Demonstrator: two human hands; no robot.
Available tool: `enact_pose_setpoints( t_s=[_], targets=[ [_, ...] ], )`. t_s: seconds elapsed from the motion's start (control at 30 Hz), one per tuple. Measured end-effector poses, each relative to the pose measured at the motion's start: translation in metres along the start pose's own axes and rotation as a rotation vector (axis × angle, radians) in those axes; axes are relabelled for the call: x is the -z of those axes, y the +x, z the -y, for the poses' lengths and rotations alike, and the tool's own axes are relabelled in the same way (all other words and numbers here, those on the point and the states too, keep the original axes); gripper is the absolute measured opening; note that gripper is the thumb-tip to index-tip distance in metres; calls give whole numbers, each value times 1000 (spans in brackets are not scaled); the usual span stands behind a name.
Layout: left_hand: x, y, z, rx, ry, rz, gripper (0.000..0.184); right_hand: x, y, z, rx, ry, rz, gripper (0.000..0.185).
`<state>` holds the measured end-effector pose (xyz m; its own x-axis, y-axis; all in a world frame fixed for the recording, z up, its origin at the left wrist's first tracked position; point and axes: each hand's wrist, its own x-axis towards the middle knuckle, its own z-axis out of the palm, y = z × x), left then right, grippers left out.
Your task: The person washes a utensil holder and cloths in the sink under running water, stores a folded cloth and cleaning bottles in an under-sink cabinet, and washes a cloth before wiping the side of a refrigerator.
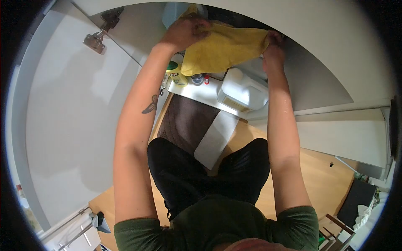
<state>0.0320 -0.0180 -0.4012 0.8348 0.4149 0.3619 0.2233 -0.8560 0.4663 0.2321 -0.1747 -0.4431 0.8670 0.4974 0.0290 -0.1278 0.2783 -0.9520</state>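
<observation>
A yellow cloth (pixel 224 48) is stretched between my two hands inside a low cabinet. My left hand (pixel 187 33) grips its left upper part, fingers curled into the fabric. At the cloth's right corner, my right hand (pixel 274 48) is closed on the edge. Below the cloth, a yellow cleaner bottle with a green cap (pixel 176 76) stands on the white cabinet floor (pixel 197 94). Beside it are a small clear jar (pixel 197 79) and a small red-capped item (pixel 207 79). A white plastic jug (pixel 243 90) lies near my right forearm. The cloth hides part of the cabinet's back.
An open white door (pixel 75 100) with a metal hinge (pixel 95 42) stands on the left. Another white door (pixel 347 134) is at the right. A bluish container (pixel 173 14) is behind my left hand. A dark mat (pixel 186 119) and a pale strip (pixel 215 140) lie in front of the cabinet.
</observation>
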Motion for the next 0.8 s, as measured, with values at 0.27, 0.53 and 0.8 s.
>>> enact_pose_setpoints(
  t_s=[0.27,0.53,0.8],
  targets=[
    [25,-47,-2,176,-250,-376,14,-2,-13,11,-89,58,60,14],
    [-37,-267,32,475,589,798,67,-13,-20,17,207,-119,111,16],
    [37,-138,-70,461,-297,-14,74,-43,-112,54,178,-520,960,22]
  ],
)
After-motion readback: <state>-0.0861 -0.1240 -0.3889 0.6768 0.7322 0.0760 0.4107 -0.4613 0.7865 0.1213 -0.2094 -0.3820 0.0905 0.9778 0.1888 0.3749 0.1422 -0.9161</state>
